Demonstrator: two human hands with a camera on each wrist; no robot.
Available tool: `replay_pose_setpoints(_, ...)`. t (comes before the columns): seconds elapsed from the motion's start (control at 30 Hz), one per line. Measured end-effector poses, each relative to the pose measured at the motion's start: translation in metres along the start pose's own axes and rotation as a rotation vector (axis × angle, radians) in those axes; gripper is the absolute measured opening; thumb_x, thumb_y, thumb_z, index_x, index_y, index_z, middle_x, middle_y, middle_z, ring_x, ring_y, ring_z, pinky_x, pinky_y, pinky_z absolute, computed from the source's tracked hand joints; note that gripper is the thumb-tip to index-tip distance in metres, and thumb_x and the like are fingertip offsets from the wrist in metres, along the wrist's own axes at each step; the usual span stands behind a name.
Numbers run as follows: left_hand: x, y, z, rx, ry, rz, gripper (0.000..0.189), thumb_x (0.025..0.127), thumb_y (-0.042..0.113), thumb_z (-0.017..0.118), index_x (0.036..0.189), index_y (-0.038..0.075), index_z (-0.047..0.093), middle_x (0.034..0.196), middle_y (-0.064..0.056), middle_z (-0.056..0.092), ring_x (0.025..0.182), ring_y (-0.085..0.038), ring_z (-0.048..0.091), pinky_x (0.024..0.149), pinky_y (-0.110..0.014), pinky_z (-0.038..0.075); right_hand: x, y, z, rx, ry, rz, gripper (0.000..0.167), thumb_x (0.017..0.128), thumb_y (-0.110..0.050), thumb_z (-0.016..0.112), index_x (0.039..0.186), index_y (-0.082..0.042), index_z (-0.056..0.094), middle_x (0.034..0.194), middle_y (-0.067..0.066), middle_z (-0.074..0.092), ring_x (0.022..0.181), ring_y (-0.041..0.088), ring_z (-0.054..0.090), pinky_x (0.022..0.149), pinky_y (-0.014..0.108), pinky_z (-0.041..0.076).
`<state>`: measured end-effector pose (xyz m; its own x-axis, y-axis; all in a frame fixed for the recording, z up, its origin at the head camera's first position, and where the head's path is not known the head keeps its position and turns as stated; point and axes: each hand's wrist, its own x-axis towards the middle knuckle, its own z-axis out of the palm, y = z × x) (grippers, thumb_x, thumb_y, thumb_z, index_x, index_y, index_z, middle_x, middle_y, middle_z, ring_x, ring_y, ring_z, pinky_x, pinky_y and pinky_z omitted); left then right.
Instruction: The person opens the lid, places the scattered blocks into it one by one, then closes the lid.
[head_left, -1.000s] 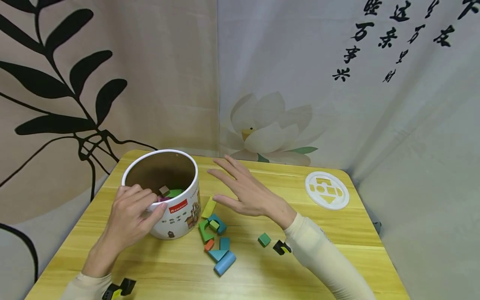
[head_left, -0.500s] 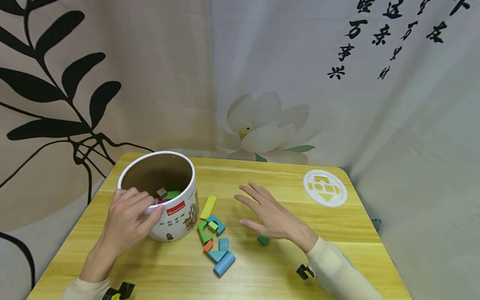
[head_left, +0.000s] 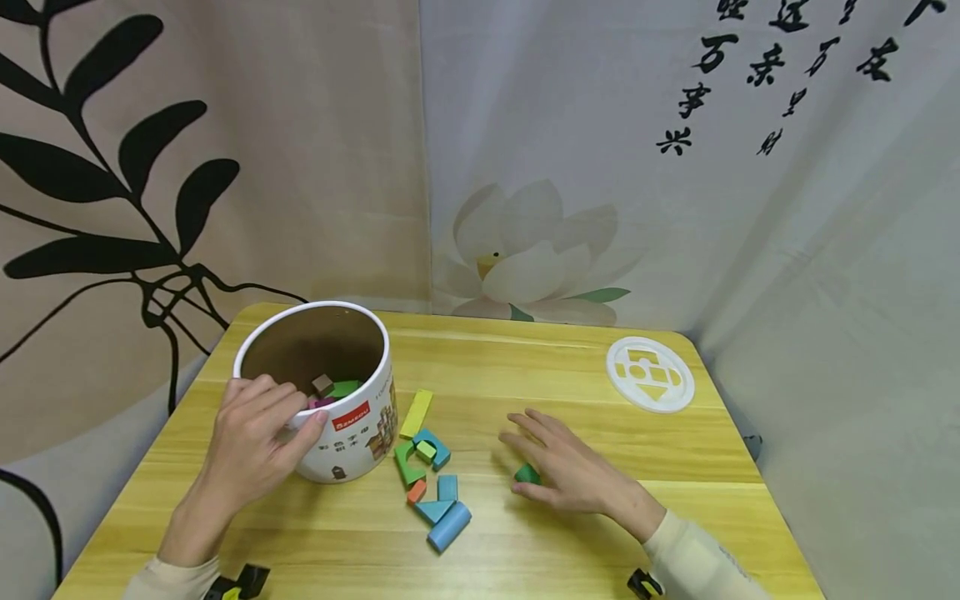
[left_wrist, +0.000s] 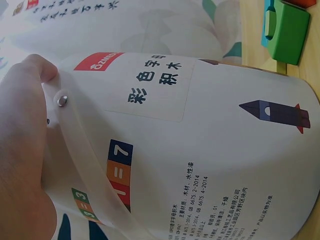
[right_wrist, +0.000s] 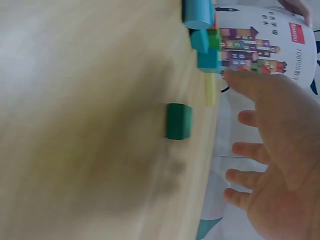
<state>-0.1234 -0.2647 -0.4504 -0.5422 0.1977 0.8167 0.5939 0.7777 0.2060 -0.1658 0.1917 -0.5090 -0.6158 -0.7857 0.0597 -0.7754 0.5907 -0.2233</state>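
On the table (head_left: 585, 550): one dark-green block (head_left: 527, 474), untouched, just below the right hand (head_left: 561, 464), whose grip stands apart. Farther left: a bucket (head_left: 333, 454), clamped near its top by the left hand (head_left: 258, 437). Handling advice: lower squarely, pinch opposite faces evenly, hold the bucket steady.

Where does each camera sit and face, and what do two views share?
Head: worn there, facing forward and down at the table; left hand and right hand show.
Left wrist: worn there, facing the printed bucket; left hand shows.
Right wrist: worn there, facing the lone green block; right hand shows.
Shared by head and right wrist: that block.
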Motion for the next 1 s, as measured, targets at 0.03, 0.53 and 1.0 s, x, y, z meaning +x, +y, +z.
replay_pose_setpoints(0.03, 0.0, 0.0, 0.0, 0.001, -0.001, 0.0, 0.058, 0.113, 0.056, 0.052, 0.068, 0.019, 0.057, 0.065, 0.006, 0.06, 0.071, -0.014, 0.043, 0.085, -0.033, 0.028, -0.002, 0.0, 0.003, 0.004, -0.009, 0.0, 0.076, 0.106, -0.049, 0.078, 0.168, -0.016, 0.05, 0.18, 0.019, 0.041, 0.167, 0.05, 0.04, 0.131, 0.068, 0.039)
replay_pose_setpoints(0.53, 0.0, 0.0, 0.0, -0.007, -0.006, 0.002, 0.056, 0.112, 0.055, 0.053, 0.069, 0.019, 0.057, 0.066, 0.007, 0.062, 0.072, -0.014, 0.044, 0.085, -0.033, 0.027, -0.009, 0.002, 0.024, -0.07, -0.021, -0.045, 0.047, 0.102, -0.033, 0.085, 0.145, -0.019, 0.07, 0.15, 0.006, 0.069, 0.134, 0.026, 0.068, 0.116, 0.049, 0.057)
replay_pose_setpoints(1.0, 0.0, 0.0, -0.003, 0.006, -0.036, -0.002, 0.058, 0.113, 0.056, 0.051, 0.07, 0.019, 0.058, 0.066, 0.006, 0.062, 0.073, -0.013, 0.044, 0.085, -0.034, 0.027, -0.007, 0.001, 0.027, -0.057, -0.028, -0.051, 0.03, 0.104, -0.021, 0.083, 0.132, -0.015, 0.076, 0.128, 0.001, 0.071, 0.112, 0.014, 0.069, 0.101, 0.035, 0.062)
